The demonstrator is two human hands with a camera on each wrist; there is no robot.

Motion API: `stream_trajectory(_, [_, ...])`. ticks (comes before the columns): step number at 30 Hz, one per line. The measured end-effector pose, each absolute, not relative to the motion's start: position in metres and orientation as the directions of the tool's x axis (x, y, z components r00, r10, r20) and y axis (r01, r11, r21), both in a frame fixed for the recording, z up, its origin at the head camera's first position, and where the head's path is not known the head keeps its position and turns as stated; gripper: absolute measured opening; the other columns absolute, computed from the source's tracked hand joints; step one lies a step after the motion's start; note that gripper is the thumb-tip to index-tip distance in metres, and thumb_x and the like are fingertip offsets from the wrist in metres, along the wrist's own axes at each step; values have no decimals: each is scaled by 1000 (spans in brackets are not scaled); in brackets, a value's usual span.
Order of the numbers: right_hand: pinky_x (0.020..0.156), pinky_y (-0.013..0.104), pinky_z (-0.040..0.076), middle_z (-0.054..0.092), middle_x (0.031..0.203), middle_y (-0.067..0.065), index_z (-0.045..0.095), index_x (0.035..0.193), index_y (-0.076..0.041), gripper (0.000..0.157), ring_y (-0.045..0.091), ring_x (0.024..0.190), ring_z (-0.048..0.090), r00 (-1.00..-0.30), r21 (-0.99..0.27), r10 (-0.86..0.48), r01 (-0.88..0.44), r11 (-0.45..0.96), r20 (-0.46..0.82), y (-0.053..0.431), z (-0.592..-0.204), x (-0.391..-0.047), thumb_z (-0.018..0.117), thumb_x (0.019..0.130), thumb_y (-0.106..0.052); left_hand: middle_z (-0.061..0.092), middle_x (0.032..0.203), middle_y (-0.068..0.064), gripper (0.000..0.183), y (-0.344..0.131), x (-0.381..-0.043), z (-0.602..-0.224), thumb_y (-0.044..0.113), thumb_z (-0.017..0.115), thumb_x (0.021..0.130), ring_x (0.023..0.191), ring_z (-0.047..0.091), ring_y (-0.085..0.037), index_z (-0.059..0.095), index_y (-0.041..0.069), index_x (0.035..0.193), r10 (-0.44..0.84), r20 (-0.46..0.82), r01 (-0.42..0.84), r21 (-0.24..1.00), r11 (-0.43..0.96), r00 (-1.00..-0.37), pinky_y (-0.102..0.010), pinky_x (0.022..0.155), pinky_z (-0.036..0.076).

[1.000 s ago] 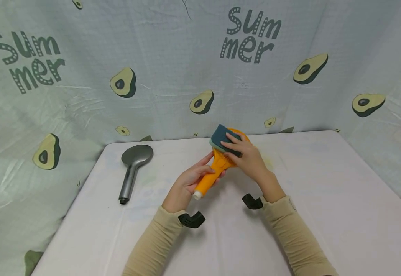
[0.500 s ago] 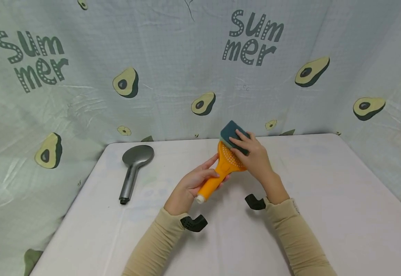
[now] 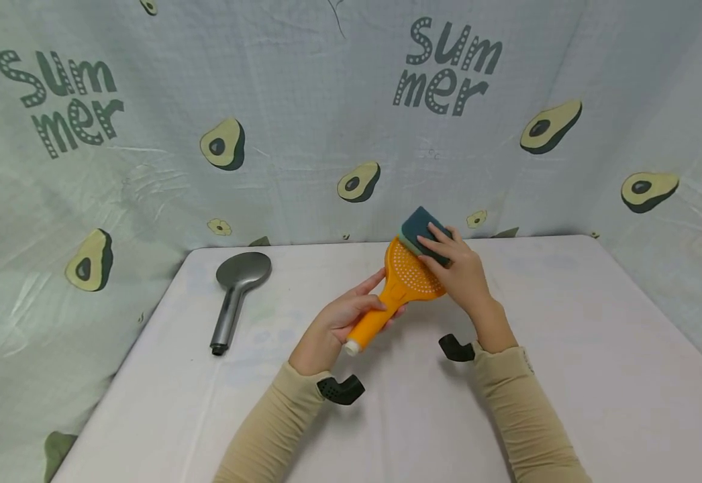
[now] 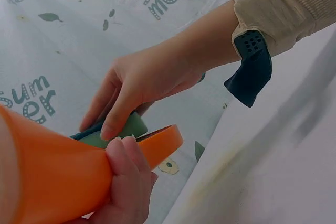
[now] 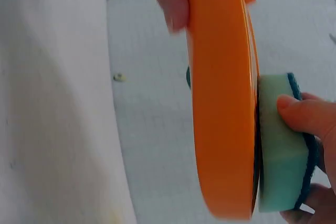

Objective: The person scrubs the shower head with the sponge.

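Note:
An orange shower head (image 3: 408,272) with a dotted face and a white handle end is held above the table, tilted up to the right. My left hand (image 3: 347,315) grips its handle, thumb on top. My right hand (image 3: 462,272) holds a sponge (image 3: 420,231), dark blue-green on the outer side and pale green on the inner. In the right wrist view the sponge's pale side (image 5: 283,145) lies along the face of the orange head (image 5: 223,108), and the thumb pinches its edge. The left wrist view shows the right fingers over the sponge (image 4: 131,127) beyond the orange rim.
A grey shower head (image 3: 239,288) lies on the left of the white-covered table (image 3: 423,416), handle toward the front. Behind the table hangs a pale curtain (image 3: 290,100) printed with avocados and lettering. Black curved pieces (image 3: 340,390) are fixed at both cuffs.
My right hand has slid the sponge up and right across the orange shower head, uncovering more of its dotted face. The left hand keeps its grip on the handle, nearly still.

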State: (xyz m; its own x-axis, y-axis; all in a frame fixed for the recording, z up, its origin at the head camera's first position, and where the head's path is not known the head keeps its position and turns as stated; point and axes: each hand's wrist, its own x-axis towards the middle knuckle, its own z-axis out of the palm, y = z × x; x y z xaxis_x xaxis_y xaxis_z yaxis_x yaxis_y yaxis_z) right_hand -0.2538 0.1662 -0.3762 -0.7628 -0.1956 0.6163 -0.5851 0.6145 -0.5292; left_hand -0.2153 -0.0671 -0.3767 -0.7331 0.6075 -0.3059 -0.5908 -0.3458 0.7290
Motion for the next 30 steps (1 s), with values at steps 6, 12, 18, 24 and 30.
stream_trajectory(6, [110, 66, 33, 54, 145, 20, 71, 127, -1, 40, 53, 142, 35, -768, -561, -105, -547, 621, 632, 173, -378, -254, 79, 88, -2, 29, 157, -21, 75, -67, -215, -377, -6, 39, 101, 95, 65, -21, 24, 33, 164, 608, -319, -604, 717, -348, -728, -24, 72, 58])
stream_trajectory(12, [108, 61, 39, 57, 144, 18, 73, 125, -3, 40, 47, 140, 42, -679, -453, -332, -704, 547, 655, 147, -375, -249, 81, 87, -3, 32, 155, -19, 75, -68, -217, -379, -6, 35, 101, 94, 64, -17, 19, 30, 166, 633, -264, -573, 741, -350, -728, -22, 72, 57])
stream_trajectory(18, [110, 62, 37, 58, 142, 18, 75, 123, -4, 39, 49, 140, 41, -627, -428, -442, -770, 473, 641, 137, -374, -243, 82, 84, -1, 36, 153, -17, 74, -69, -217, -380, -7, 33, 101, 94, 64, -16, 19, 27, 166, 639, -226, -542, 763, -353, -735, -21, 72, 57])
stream_trajectory(24, [109, 62, 38, 57, 144, 18, 73, 126, -3, 41, 45, 141, 42, -706, -480, -257, -660, 579, 660, 151, -375, -250, 81, 86, -1, 32, 154, -20, 77, -71, -216, -375, -7, 37, 101, 96, 64, -20, 21, 31, 165, 598, -261, -558, 734, -387, -758, -23, 73, 58])
stream_trajectory(30, [111, 63, 35, 56, 144, 18, 72, 127, -3, 40, 48, 141, 39, -721, -503, -152, -603, 619, 676, 159, -373, -251, 80, 87, -3, 38, 148, -19, 76, -79, -216, -367, -8, 37, 100, 95, 65, -19, 23, 32, 165, 562, -243, -529, 733, -427, -791, -24, 71, 57])
